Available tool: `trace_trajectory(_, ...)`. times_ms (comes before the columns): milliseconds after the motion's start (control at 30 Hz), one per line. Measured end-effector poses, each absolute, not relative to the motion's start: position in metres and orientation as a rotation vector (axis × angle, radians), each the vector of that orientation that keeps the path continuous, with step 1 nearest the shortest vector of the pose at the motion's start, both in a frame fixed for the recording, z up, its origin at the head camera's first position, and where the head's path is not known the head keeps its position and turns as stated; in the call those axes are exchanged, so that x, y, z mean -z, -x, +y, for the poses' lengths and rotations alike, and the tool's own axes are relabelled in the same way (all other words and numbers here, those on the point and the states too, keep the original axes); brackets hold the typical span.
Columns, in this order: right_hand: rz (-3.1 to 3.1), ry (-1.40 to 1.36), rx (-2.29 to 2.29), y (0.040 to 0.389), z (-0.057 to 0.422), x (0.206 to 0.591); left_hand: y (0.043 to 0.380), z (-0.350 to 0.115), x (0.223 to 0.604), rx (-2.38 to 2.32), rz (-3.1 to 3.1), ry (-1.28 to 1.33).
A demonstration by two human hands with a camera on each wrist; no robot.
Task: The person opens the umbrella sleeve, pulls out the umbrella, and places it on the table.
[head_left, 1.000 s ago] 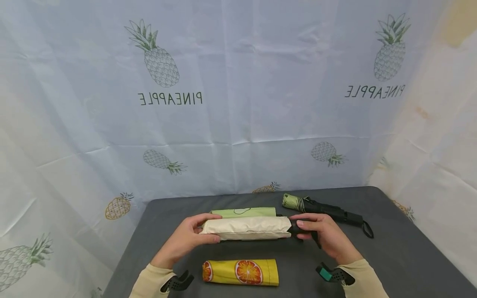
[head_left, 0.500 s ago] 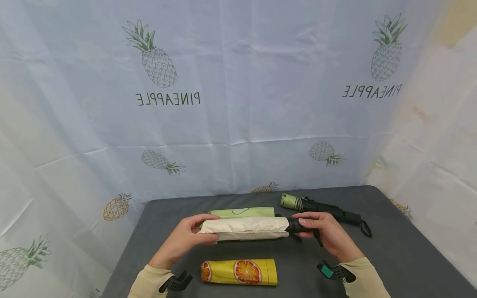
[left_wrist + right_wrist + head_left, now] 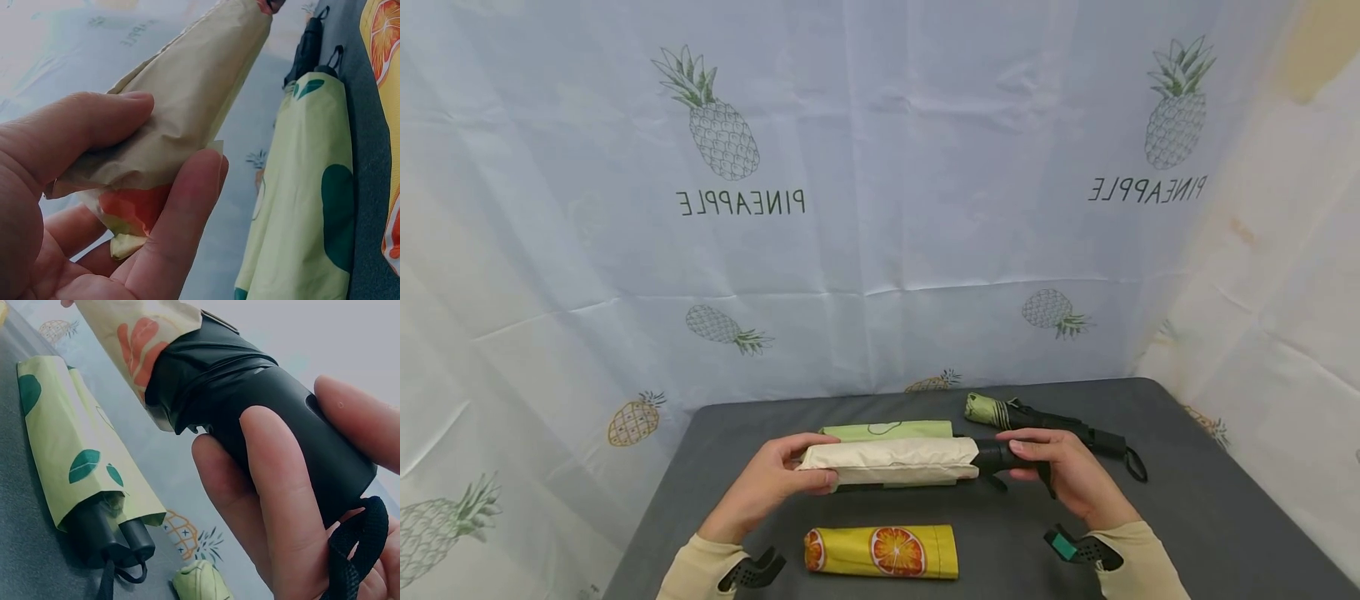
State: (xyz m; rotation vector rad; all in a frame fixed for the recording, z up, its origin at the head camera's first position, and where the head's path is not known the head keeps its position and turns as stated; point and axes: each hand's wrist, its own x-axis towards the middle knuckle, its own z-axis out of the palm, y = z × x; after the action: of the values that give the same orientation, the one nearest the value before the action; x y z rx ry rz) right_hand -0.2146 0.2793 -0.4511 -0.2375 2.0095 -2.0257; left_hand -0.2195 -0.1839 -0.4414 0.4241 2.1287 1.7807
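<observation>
Between the two hands: a cream cover, lying left to right, with a black handle at its right end.
Left hand: thumb and fingers pinch the cover's left end.
Right hand: fingers curl around the handle, a strap looping beside them.
Cover mouth: a little more black shows here than a second ago, the right hand having shifted slightly right; cover and umbrella seem to be easing apart.
Dark gathered cloth: bared between mouth and handle, so the separation looks only begun.
Just beyond: a green covered umbrella, unmoved.
Far right: a bare folded umbrella.
Near side: a yellow orange-print cover.
</observation>
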Motion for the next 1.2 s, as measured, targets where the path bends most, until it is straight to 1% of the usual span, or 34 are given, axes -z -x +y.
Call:
trace_trajectory(433,2.03,0.143,2.045,0.214,0.289,0.448,0.22,-0.184,0.438,-1.793,2.12,-0.398)
trace_trajectory(867,1.959,0.25,2.074,0.215,0.304,0.448,0.219,-0.188,0.438,-1.793,2.128,-0.392)
trace_trajectory(1200,1.947,0.217,2.077,0.215,0.31,0.446,0.218,-0.188,0.438,-1.791,2.131,-0.388)
